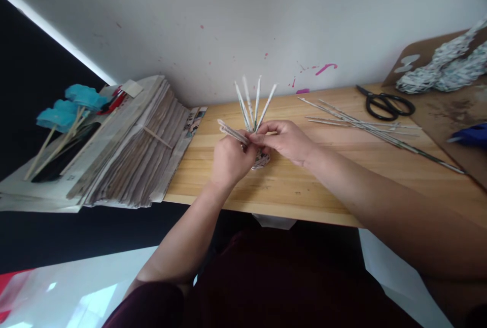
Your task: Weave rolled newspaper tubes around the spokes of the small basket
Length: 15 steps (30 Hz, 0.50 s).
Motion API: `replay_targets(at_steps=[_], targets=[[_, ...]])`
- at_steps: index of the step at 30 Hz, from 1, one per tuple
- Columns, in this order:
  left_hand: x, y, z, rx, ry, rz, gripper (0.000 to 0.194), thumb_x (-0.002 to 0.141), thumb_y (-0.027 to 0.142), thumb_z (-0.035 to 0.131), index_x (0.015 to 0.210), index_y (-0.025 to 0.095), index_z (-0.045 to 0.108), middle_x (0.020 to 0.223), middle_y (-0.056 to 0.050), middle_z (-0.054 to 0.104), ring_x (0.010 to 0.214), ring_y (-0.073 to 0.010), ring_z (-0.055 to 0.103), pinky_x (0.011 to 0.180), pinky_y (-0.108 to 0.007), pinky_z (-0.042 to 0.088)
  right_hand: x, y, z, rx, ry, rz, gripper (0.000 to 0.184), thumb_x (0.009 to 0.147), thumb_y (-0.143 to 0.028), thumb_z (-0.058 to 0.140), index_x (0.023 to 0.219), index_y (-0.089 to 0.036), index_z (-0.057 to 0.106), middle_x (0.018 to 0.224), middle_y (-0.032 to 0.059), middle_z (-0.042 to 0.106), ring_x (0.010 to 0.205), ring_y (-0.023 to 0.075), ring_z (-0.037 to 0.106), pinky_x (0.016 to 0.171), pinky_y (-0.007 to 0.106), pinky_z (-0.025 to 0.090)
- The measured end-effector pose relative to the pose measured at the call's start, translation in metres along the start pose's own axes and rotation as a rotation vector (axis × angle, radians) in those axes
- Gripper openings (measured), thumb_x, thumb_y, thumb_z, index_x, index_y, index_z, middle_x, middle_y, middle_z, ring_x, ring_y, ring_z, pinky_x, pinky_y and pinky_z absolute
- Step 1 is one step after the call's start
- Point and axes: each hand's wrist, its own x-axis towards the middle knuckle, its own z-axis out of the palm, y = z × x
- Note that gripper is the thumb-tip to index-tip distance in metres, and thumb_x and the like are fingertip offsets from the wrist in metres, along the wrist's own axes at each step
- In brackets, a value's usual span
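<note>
A small woven piece of rolled-paper sticks rests on the wooden table between my hands, partly hidden by them. Several pale paper sticks fan upward from it toward the wall. My left hand is closed around its left side, and more paper sticks poke out past those fingers. From the right, my right hand pinches at the base of the upright sticks, thumb and forefinger close to the left thumb. The exact spot gripped is small and partly covered.
Loose paper sticks lie to the right, near black-handled scissors. At far right are a cardboard sheet, twisted paper bundles and a blue tool. Stacked newspapers, topped by blue sponge brushes, stand left.
</note>
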Motion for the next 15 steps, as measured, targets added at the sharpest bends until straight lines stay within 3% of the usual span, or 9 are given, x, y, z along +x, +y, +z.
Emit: replay_targets(at_steps=[3,6,10,15], targets=[[0.002,-0.008,0.005,-0.075,0.002,0.007,0.011,0.089,0.027,0.061,0.086,0.019,0.069,0.069,-0.003,0.069,0.06,-0.0167,0.06,0.058,-0.028,0.037,0.002,0.0,-0.006,-0.024,-0.029,-0.003,0.031,0.062,-0.034,0.094,0.076,-0.017,0.072,0.074,-0.0003,0.07,0.063,0.0097,0.062,0.057,0.022,0.052],[0.006,-0.021,0.008,-0.308,-0.016,0.035,0.006,0.086,0.023,0.064,0.082,0.019,0.065,0.074,-0.001,0.068,0.064,-0.0145,0.06,0.059,-0.025,0.041,0.003,0.0,-0.009,-0.106,0.031,0.051,0.027,0.065,-0.023,0.093,0.071,-0.016,0.068,0.065,-0.0016,0.067,0.056,0.0079,0.059,0.051,0.019,0.05],[0.013,-0.039,0.009,-0.542,-0.075,0.136,0.011,0.086,0.025,0.069,0.08,0.018,0.063,0.074,0.0,0.065,0.069,-0.0133,0.06,0.064,-0.025,0.045,0.003,-0.001,-0.005,-0.152,0.099,0.173,0.021,0.077,-0.015,0.085,0.074,-0.015,0.064,0.062,-0.0012,0.067,0.051,0.0092,0.062,0.048,0.02,0.052],[0.019,-0.059,0.007,-0.688,-0.162,0.167,0.013,0.085,0.028,0.073,0.081,0.018,0.066,0.077,-0.001,0.066,0.072,-0.0138,0.061,0.068,-0.026,0.048,-0.002,-0.005,0.002,-0.121,0.061,0.22,0.011,0.086,-0.01,0.074,0.078,-0.015,0.068,0.064,-0.0003,0.069,0.052,0.0072,0.062,0.049,0.016,0.051]])
